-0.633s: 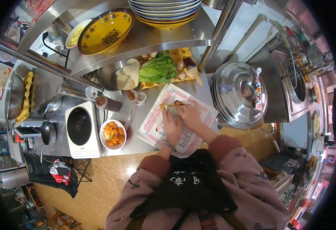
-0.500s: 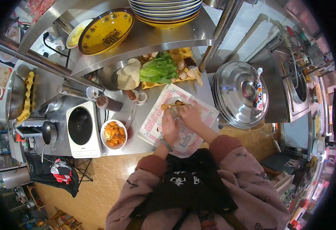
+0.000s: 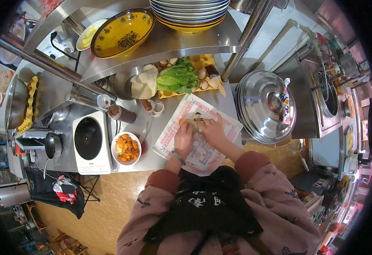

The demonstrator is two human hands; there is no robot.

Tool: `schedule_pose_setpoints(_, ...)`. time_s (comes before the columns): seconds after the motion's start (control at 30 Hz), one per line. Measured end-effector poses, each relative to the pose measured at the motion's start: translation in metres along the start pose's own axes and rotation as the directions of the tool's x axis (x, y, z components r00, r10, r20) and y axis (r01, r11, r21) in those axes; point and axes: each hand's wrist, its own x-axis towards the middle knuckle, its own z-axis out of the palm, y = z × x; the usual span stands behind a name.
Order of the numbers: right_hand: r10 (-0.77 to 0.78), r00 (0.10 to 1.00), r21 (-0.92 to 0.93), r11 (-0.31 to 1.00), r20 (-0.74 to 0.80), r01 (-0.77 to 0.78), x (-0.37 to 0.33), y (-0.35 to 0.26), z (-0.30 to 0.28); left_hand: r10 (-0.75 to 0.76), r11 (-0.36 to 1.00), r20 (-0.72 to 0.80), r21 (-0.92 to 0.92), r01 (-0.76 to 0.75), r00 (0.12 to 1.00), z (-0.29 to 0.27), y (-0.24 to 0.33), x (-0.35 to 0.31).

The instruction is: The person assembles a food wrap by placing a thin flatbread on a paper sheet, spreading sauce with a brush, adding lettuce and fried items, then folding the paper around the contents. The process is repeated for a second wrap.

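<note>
A sheet of white food paper with red and blue print [image 3: 173, 135] lies on the steel counter in front of me. On it is a partly rolled flatbread wrap [image 3: 198, 119], with brown filling showing at its far edge. My left hand [image 3: 183, 138] has its fingers curled over the wrap's left end. My right hand [image 3: 212, 132] presses bent fingers on its right part. Both hands partly cover the wrap, so its near side is hidden. Left of the paper stands a white bowl of orange-coated chunks [image 3: 127, 147].
An induction cooker with a black pan [image 3: 88, 138] stands at left, a sauce bottle [image 3: 121, 114] beside it. Behind the paper are flatbreads [image 3: 145, 82], lettuce [image 3: 177, 76] and eggs in a yellow tray [image 3: 203, 84]. A steel shelf [image 3: 169, 55] hangs above; a large lidded pot [image 3: 262, 102] stands right.
My left hand has shifted slightly left, and the gap between my hands has widened. The wrap's filling shows differently between my fingers. The whole view has moved a little.
</note>
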Motion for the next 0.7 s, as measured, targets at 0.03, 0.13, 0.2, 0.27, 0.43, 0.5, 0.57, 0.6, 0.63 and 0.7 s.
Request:
schedule_pose_setpoints(0.03, -0.008, 1.000, 0.022, 1.000, -0.014, 0.008, -0.001, -0.002, -0.002, -0.040, 0.999, 0.059, -0.014, 0.041, 0.997, -0.002, 0.000, -0.003)
schedule_pose_setpoints(0.13, 0.030, 0.999, 0.122, 0.992, 0.023, -0.032, 0.001, 0.000, -0.007, -0.019, 1.000, 0.060, 0.009, 0.019, 0.998, -0.003, -0.002, -0.007)
schedule_pose_setpoints(0.2, 0.040, 0.992, 0.190, 0.980, 0.116, -0.062, 0.008, 0.008, -0.007, 0.020, 0.995, 0.057, 0.097, -0.026, 0.998, 0.000, -0.002, -0.005)
schedule_pose_setpoints(0.27, 0.014, 0.969, 0.248, 0.966, 0.247, -0.077, 0.019, 0.019, -0.007, 0.026, 0.987, 0.071, 0.155, -0.037, 0.997, 0.005, 0.002, -0.004)
schedule_pose_setpoints(0.43, -0.065, 0.902, 0.278, 0.958, 0.428, -0.063, 0.042, 0.036, -0.007, -0.027, 0.993, 0.042, 0.113, 0.022, 0.999, 0.017, 0.013, -0.003)
schedule_pose_setpoints(0.5, -0.086, 0.888, 0.289, 0.956, 0.452, -0.054, 0.048, 0.040, -0.008, 0.041, 0.955, 0.121, 0.288, -0.074, 0.992, 0.022, 0.013, -0.001)
schedule_pose_setpoints(0.57, -0.154, 0.892, 0.350, 0.937, 0.425, -0.005, 0.053, 0.045, -0.009, 0.051, 0.945, 0.131, 0.315, -0.090, 0.990, 0.028, 0.012, -0.001)
schedule_pose_setpoints(0.6, -0.151, 0.891, 0.412, 0.910, 0.428, -0.043, 0.057, 0.049, -0.009, 0.026, 0.963, 0.111, 0.264, -0.055, 0.994, 0.031, 0.012, -0.003)
schedule_pose_setpoints(0.63, -0.183, 0.895, 0.501, 0.864, 0.407, -0.052, 0.061, 0.054, -0.008, -0.017, 0.977, 0.126, 0.213, -0.010, 0.992, 0.033, 0.011, -0.004)
schedule_pose_setpoints(0.7, -0.063, 0.922, 0.530, 0.832, 0.382, -0.163, 0.072, 0.062, -0.005, -0.054, 0.970, 0.082, 0.240, 0.033, 0.995, 0.038, 0.011, -0.007)
